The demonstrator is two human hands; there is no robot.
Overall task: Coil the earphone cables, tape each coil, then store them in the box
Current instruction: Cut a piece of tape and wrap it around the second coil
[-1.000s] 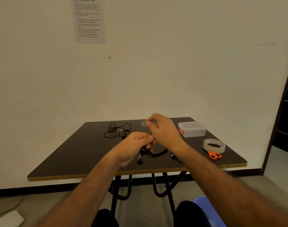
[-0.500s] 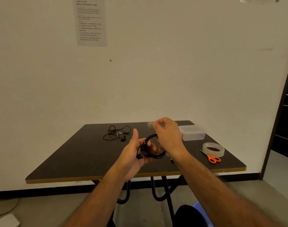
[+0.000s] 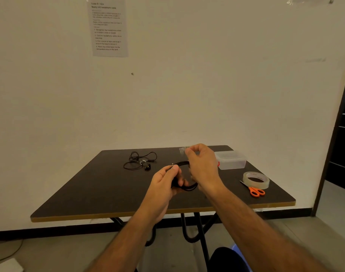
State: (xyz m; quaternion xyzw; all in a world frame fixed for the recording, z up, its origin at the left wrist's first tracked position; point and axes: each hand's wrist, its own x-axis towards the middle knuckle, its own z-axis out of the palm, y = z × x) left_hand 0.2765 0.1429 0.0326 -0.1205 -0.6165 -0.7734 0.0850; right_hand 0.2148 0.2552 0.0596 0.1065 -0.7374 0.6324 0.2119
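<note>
Pinched black coil (image 3: 184,186) in left hand (image 3: 164,185), tape strip (image 3: 183,150) in right hand (image 3: 202,165). Lifted clear of table (image 3: 89,193) since a second ago; coil opened out, ready for wrapping. Not yet taped.

Bare test room or lab, printed task sheet (image 3: 109,27) taped on plain wall (image 3: 206,85), lone dark table (image 3: 89,193)
</note>
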